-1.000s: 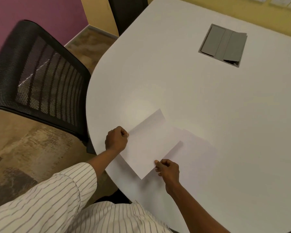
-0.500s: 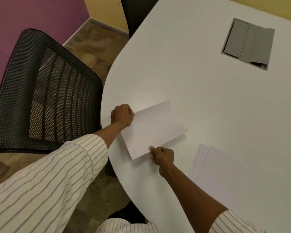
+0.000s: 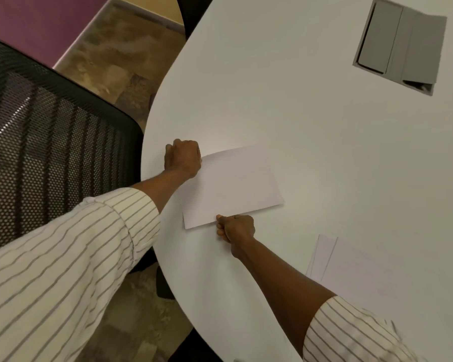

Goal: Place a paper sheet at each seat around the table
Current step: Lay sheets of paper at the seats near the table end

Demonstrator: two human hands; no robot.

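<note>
- The left hand (image 3: 183, 158) is curled into a fist at the far left corner of a paper sheet (image 3: 232, 185), pinching that corner right at the curved rim of the white table (image 3: 324, 142).
- The right hand (image 3: 236, 228) grips the sheet's near edge between thumb and fingers, a little right of its near left corner.
- The sheet lies between the two hands — low over the tabletop and skewed to the rim; whether it rests fully flat I cannot tell.
- Left of the left hand, beyond the table edge, stands a black mesh chair (image 3: 53, 142), its back toward the sheet.
- Right of the right forearm lies a stack of paper sheets (image 3: 351, 267), well apart from the held one.
- Far beyond both hands, a grey hatch (image 3: 400, 43) is set into the tabletop.
- Both arms wear striped sleeves (image 3: 63, 270).
</note>
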